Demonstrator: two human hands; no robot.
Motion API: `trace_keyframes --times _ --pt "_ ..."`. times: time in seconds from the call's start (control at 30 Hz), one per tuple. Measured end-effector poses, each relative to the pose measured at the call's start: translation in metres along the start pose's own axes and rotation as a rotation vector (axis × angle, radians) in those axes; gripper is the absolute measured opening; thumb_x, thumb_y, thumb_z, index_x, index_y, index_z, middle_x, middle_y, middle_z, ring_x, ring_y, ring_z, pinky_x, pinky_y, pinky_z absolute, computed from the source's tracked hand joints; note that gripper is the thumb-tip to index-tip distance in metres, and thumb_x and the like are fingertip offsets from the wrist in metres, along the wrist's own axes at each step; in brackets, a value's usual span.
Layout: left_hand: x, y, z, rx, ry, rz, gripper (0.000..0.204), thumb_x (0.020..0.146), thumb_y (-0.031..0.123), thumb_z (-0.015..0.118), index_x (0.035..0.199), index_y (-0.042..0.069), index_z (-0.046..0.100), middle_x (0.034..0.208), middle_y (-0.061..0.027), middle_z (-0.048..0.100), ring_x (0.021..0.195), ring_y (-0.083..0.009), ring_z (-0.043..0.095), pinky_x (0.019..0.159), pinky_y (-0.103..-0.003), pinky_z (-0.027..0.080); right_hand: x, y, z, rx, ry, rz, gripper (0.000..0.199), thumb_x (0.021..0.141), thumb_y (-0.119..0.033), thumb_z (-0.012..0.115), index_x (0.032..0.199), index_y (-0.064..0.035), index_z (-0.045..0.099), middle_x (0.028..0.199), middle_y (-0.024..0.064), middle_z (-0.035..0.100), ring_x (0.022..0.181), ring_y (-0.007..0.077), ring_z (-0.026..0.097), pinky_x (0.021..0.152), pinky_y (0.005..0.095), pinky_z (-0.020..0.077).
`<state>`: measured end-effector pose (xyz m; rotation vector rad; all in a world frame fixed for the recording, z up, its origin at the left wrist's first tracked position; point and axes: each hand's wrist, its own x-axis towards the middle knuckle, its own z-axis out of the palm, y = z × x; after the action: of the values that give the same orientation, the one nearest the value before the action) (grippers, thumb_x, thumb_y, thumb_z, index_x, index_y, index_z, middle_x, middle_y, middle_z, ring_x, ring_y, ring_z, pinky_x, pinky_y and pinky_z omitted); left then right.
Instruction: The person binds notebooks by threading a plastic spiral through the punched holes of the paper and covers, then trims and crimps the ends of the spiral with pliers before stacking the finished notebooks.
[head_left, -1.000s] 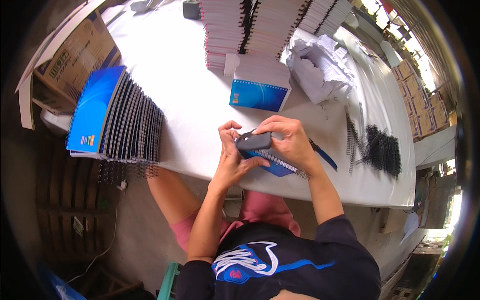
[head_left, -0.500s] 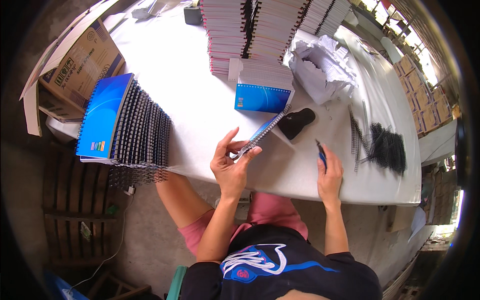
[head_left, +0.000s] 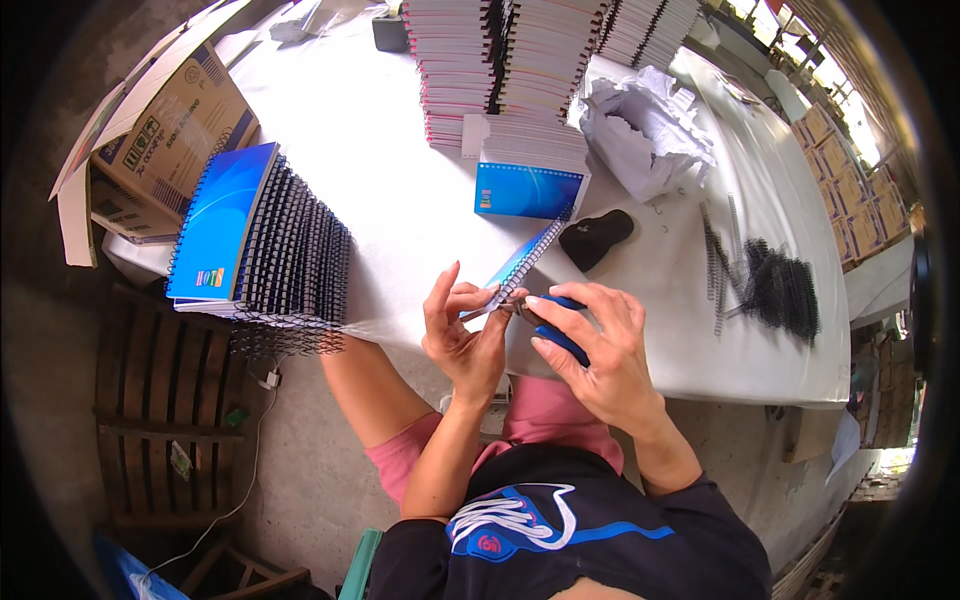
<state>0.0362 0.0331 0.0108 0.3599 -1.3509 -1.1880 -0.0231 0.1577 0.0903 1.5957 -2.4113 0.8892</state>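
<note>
My left hand (head_left: pixel 466 335) grips the near end of a blue spiral notebook (head_left: pixel 520 258), which is tilted with its coil edge facing right. Around blue-handled pliers (head_left: pixel 556 328) the fingers of my right hand (head_left: pixel 608 350) are closed. The jaws of the pliers meet the coil's near end, right by my left thumb; the exact contact is too small to make out. Just beyond the notebook's far end stands a stack of punched blue-covered pads (head_left: pixel 530 190). A black, rounded object (head_left: pixel 597 238) lies on the table to the right of the notebook.
Coil-bound blue notebooks (head_left: pixel 225 225) are piled at the left, beside an open cardboard box (head_left: pixel 170 130). Tall stacks of bound books (head_left: pixel 460 75) rise at the back. Crumpled white paper (head_left: pixel 650 135) sits to their right, and loose black coils (head_left: pixel 780 290) lie on the right side of the table (head_left: pixel 400 200).
My right hand has moved left with the pliers, from the table's right side to the notebook's near coil end. My left hand keeps its hold on the notebook.
</note>
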Motion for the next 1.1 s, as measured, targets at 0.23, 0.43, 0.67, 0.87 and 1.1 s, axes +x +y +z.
trace_keyframes --times 0.23,0.43,0.67,0.87,1.1 --pt "-0.004 -0.005 0.000 0.037 -0.055 0.129 0.072 0.063 -0.019 0.072 0.128 0.000 0.046 0.083 -0.0048 0.060 0.077 -0.0130 0.056 0.068 -0.026 0.052 -0.006 0.004 -0.003 0.306 -0.137 0.095 0.030 0.088 -0.027 0.060 0.117 -0.0169 0.061 0.105 0.0050 0.059 0.101 0.0221 0.055 0.082 0.0384 0.0391" --pt "-0.006 -0.011 0.000 0.086 -0.030 0.207 0.075 0.064 -0.019 0.073 0.130 0.001 0.043 0.085 -0.0046 0.057 0.078 -0.0122 0.054 0.068 -0.024 0.052 -0.017 0.014 0.003 1.322 -0.368 0.554 0.033 0.093 -0.025 0.054 0.121 -0.0073 0.056 0.106 0.0116 0.058 0.102 0.0232 0.056 0.078 0.0339 0.0443" --pt "0.021 0.012 0.000 -0.263 0.283 -0.240 0.064 0.071 -0.003 0.078 0.123 0.009 0.043 0.089 0.0024 0.048 0.077 -0.0057 0.048 0.069 -0.019 0.045 -0.039 0.068 0.010 -0.296 -0.171 0.352 0.042 0.091 -0.033 0.054 0.131 -0.0206 0.050 0.123 0.0117 0.050 0.116 0.0306 0.046 0.102 0.0500 0.0269" --pt "0.032 0.054 -0.013 -0.465 0.278 -0.269 0.048 0.078 0.001 0.074 0.115 0.009 0.045 0.095 0.0027 0.045 0.079 -0.0044 0.048 0.070 -0.017 0.043 0.008 0.050 0.013 -0.206 0.222 0.051 0.057 0.094 -0.042 0.049 0.142 -0.0148 0.035 0.136 0.0131 0.042 0.127 0.0279 0.041 0.105 0.0451 0.0317" --pt "0.083 0.128 -0.064 -0.006 0.163 0.261 0.052 0.076 0.018 0.077 0.112 0.003 0.043 0.098 -0.0065 0.046 0.092 -0.0147 0.049 0.083 -0.028 0.043 0.135 -0.043 0.023 1.800 -0.016 -0.016 0.045 0.085 0.003 0.062 0.128 -0.0026 0.049 0.111 0.0123 0.061 0.097 0.0158 0.061 0.084 0.0295 0.0520"
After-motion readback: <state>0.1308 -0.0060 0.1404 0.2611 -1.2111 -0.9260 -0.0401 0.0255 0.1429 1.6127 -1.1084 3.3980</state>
